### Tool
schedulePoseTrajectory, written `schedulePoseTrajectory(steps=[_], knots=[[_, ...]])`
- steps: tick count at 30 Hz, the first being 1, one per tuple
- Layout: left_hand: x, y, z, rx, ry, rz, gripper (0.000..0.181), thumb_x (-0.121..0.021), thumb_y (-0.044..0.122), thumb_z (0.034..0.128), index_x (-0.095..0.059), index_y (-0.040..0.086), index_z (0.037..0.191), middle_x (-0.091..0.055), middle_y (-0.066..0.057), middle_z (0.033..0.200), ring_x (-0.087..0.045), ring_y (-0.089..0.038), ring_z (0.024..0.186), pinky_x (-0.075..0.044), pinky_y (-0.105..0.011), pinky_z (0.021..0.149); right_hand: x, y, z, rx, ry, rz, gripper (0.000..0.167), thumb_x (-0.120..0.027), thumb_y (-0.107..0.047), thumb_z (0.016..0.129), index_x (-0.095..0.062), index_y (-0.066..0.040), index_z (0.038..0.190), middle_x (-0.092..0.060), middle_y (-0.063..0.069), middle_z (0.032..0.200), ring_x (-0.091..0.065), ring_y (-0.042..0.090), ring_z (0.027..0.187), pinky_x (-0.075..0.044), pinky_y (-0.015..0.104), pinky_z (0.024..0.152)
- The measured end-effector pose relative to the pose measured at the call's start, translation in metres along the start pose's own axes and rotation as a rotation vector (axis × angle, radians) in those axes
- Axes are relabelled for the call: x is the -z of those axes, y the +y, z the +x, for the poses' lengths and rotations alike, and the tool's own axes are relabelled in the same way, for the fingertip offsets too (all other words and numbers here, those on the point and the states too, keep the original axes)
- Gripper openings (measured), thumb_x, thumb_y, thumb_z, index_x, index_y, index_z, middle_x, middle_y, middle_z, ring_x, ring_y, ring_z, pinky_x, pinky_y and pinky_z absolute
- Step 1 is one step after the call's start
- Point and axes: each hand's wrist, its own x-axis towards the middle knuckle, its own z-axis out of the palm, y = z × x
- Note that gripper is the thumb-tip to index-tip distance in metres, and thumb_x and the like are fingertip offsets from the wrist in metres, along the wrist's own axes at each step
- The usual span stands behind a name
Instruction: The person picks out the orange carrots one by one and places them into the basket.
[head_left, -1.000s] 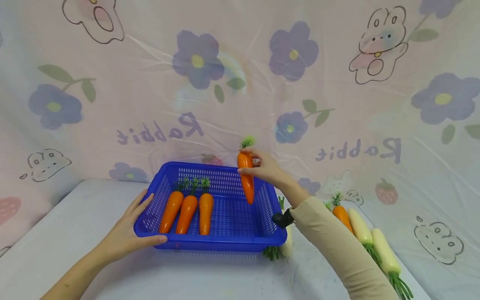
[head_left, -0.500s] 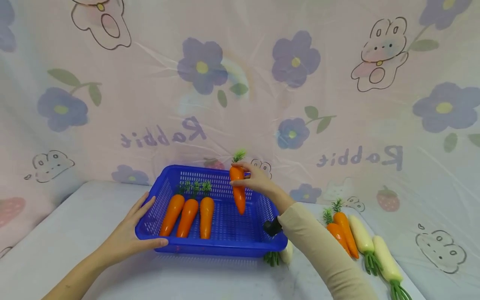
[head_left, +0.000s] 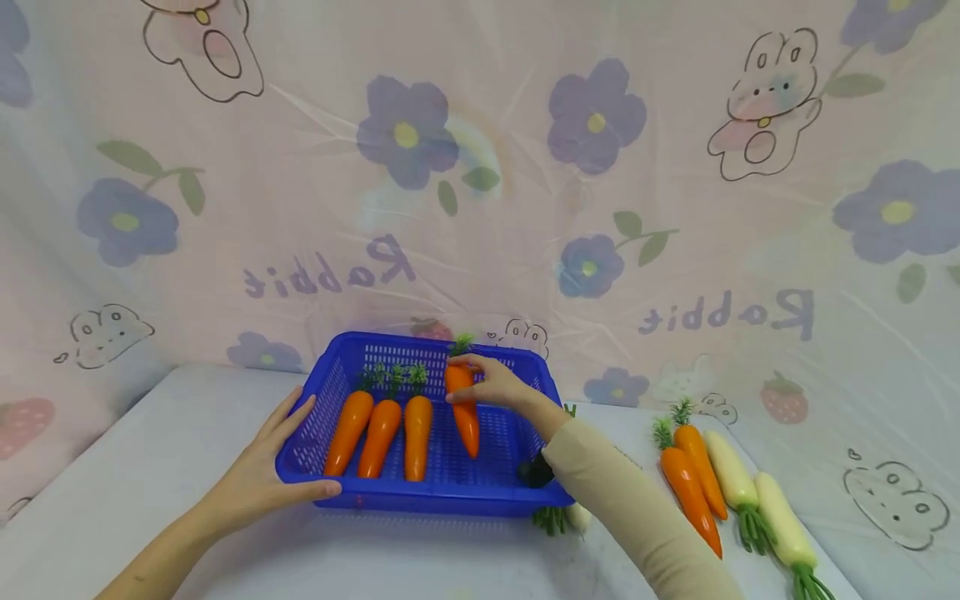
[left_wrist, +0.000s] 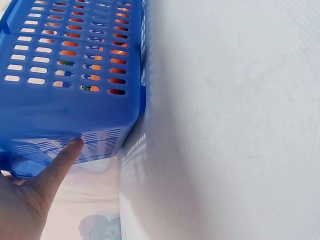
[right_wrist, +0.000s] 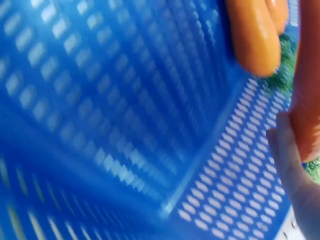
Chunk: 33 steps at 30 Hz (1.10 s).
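Observation:
My right hand (head_left: 495, 385) pinches an orange carrot (head_left: 467, 421) near its leafy top, tip down, inside the blue plastic basket (head_left: 390, 498). In the right wrist view the held carrot (right_wrist: 307, 90) is partly cut off at the edge; whether its tip touches the bottom I cannot tell. Three carrots (head_left: 380, 437) lie side by side in the basket's left half, tops toward the back wall. My left hand (head_left: 258, 475) rests spread, with straight fingers, against the basket's front left corner. In the left wrist view a digit of that hand (left_wrist: 59, 167) touches the outer wall.
Two more carrots (head_left: 686, 492) and two white radishes (head_left: 783, 521) lie on the white table (head_left: 420, 558) at the right. Another white radish (head_left: 579, 517) is mostly hidden behind the basket's right end. A patterned cloth (head_left: 487, 225) hangs behind.
My right hand has lowered the carrot and moved it left, from above the basket's back right to inside, nearer the three carrots. The left hand stays at the corner.

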Motion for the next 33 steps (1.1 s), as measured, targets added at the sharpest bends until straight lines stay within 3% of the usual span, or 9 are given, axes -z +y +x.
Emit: schedulePoseTrajectory(steps=[6,14,20,27,33], knots=[[-0.001,0.001,0.001,0.002,0.005,-0.003,0.106,-0.081,0.036,0.0723,-0.017,0.013,0.154,-0.002,-0.013,0.162,-0.017,-0.058,0.136,-0.024,-0.081,0.092,-0.006,0.007,0.000,-0.021,-0.033,-0.006,0.060,-0.076,-0.027,0.081,-0.055,-0.019,0.136,-0.052,0.017,0.135,-0.053,0.030,0.119,-0.050,0.045,0.097],[-0.002,0.000,0.000,0.016,0.000,-0.001,0.106,-0.080,0.037,0.0727,-0.018,0.011,0.154,-0.002,-0.013,0.162,-0.017,-0.058,0.136,-0.024,-0.081,0.092,-0.011,0.013,-0.002,-0.088,-0.216,-0.009,0.058,-0.076,-0.025,0.081,-0.055,-0.017,0.135,-0.054,0.017,0.130,-0.057,0.024,0.104,-0.052,0.040,0.092],[-0.002,0.001,0.000,0.016,-0.001,0.005,0.106,-0.080,0.038,0.0726,-0.017,0.012,0.154,-0.001,-0.012,0.162,-0.018,-0.058,0.136,-0.025,-0.081,0.092,-0.012,0.014,-0.002,-0.109,-0.243,0.026,0.058,-0.075,-0.023,0.082,-0.054,-0.015,0.136,-0.052,0.018,0.130,-0.058,0.023,0.100,-0.054,0.039,0.091],[-0.002,0.001,0.001,0.037,-0.013,0.002,0.107,-0.080,0.038,0.0731,-0.016,0.012,0.155,0.000,-0.013,0.162,-0.017,-0.058,0.136,-0.025,-0.081,0.092,-0.014,0.017,-0.001,-0.120,-0.272,0.040,0.060,-0.075,-0.024,0.082,-0.053,-0.017,0.137,-0.050,0.019,0.134,-0.057,0.024,0.104,-0.053,0.041,0.095],[-0.001,0.002,0.002,0.039,-0.016,0.000,0.107,-0.080,0.038,0.0732,-0.016,0.012,0.155,0.000,-0.014,0.162,-0.017,-0.058,0.136,-0.025,-0.080,0.092,-0.012,0.015,-0.002,-0.141,-0.338,0.046,0.069,-0.075,-0.028,0.083,-0.044,-0.021,0.144,-0.042,0.018,0.144,-0.050,0.030,0.124,-0.045,0.048,0.105]])
